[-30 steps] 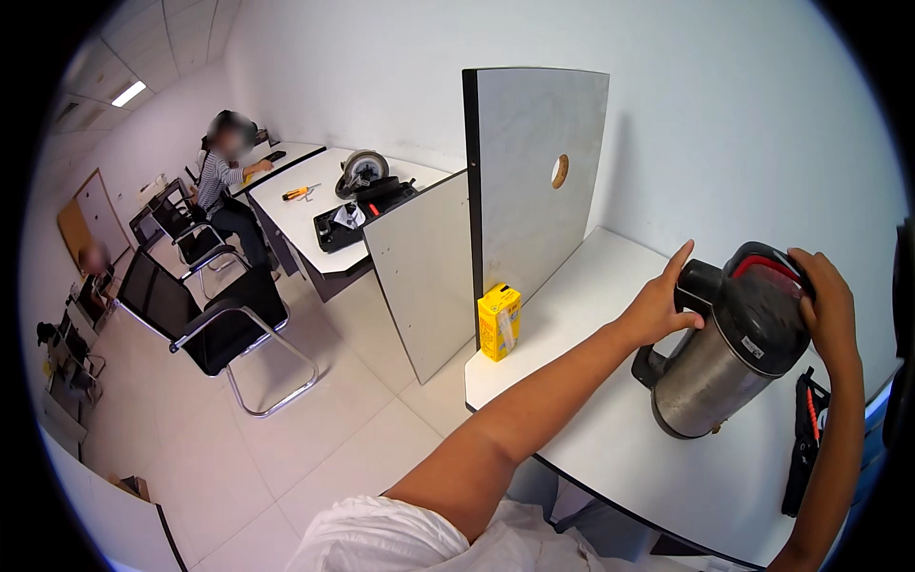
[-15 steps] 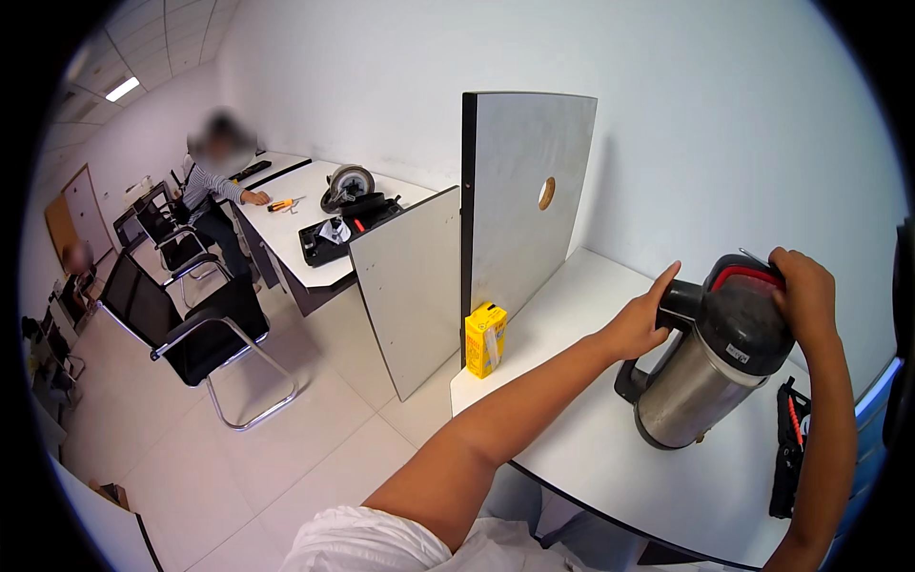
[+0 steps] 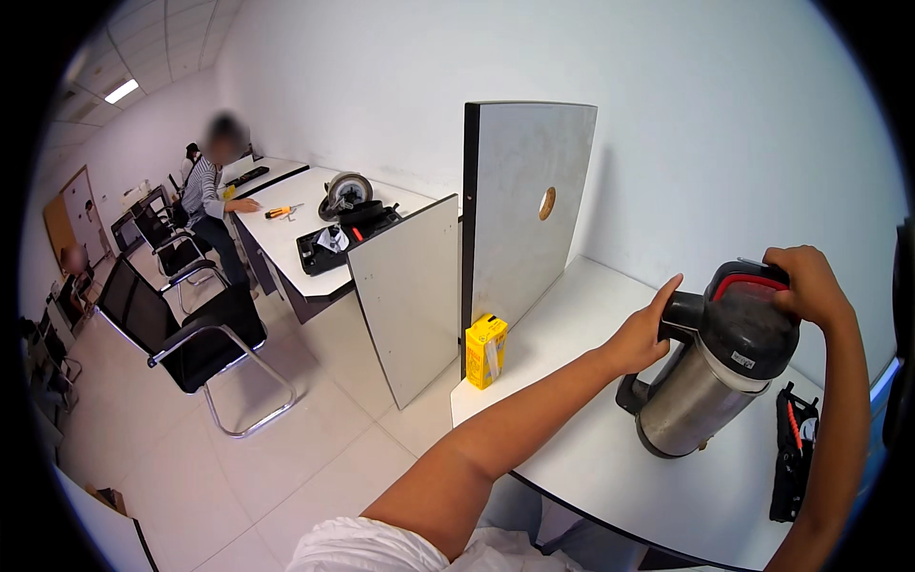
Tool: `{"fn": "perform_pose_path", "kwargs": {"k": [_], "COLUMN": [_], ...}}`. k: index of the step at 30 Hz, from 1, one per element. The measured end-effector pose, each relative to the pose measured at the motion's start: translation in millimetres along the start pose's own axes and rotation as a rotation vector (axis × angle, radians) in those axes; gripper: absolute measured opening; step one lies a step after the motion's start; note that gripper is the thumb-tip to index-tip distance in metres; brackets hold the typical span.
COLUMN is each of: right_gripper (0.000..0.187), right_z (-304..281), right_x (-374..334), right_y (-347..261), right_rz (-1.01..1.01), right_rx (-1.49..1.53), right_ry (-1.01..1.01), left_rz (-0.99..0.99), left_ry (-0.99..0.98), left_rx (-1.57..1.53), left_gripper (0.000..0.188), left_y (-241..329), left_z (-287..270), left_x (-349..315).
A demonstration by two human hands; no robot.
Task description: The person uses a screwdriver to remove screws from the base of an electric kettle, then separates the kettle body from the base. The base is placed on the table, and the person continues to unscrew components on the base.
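Note:
A large steel vacuum flask (image 3: 688,405) with a black lid and black side handle stands on the white desk, leaning to the right in this view. My left hand (image 3: 640,338) is closed at the top of the handle, its index finger stretched upward; the other fingers are partly hidden. Over the far right edge of the lid (image 3: 746,329), next to its red rim, my right hand (image 3: 808,286) is curled with its fingertips on the lid. A short metal piece (image 3: 751,261) shows at the lid's top beside those fingers; its kind is unclear.
On my desk (image 3: 562,434), a yellow drink carton (image 3: 486,351) stands beside an upright grey panel (image 3: 529,191), and a black tool pouch (image 3: 793,453) lies at right. Another desk holds a wheel (image 3: 348,193), an open black case (image 3: 329,253) and an orange-handled screwdriver (image 3: 279,212). A person sits there.
The whole view has shifted slightly, so things appear a little lower. My right hand has moved slightly at the lid; my left stays at the handle. The seated person has straightened somewhat.

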State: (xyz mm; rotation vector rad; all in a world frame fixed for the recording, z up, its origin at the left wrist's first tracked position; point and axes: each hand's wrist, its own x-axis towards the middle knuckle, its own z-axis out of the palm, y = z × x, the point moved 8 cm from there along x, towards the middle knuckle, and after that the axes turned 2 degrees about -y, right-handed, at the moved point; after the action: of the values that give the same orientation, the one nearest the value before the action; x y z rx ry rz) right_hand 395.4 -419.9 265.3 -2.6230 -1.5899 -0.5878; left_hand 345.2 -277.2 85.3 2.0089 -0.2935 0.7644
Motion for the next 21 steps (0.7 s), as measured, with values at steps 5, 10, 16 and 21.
{"fn": "perform_pose_path", "kwargs": {"k": [5,10,16,21], "right_gripper": [0.028,0.029,0.033,0.033], "right_z": [9,23,33,54], "right_x": [-15,-34,-41,-89], "right_y": [14,28,35,77], "right_rz": [-0.01,-0.017,0.05,0.138], "right_rx": [0.089,0.117,0.451,0.831], "right_ry": [0.142,0.227,0.26,0.585], "left_rz": [0.017,0.055,0.047,-0.096], "left_ry": [0.028,0.089,0.126,-0.008], "left_rx": [-0.015,-0.042,-0.054,-0.075], "left_gripper": [0.092,0.092,0.089,0.093], "left_y": [0,-3,-11,-10], "left_z": [1,3,2,0], "left_x": [-2,2,-1,6]}}
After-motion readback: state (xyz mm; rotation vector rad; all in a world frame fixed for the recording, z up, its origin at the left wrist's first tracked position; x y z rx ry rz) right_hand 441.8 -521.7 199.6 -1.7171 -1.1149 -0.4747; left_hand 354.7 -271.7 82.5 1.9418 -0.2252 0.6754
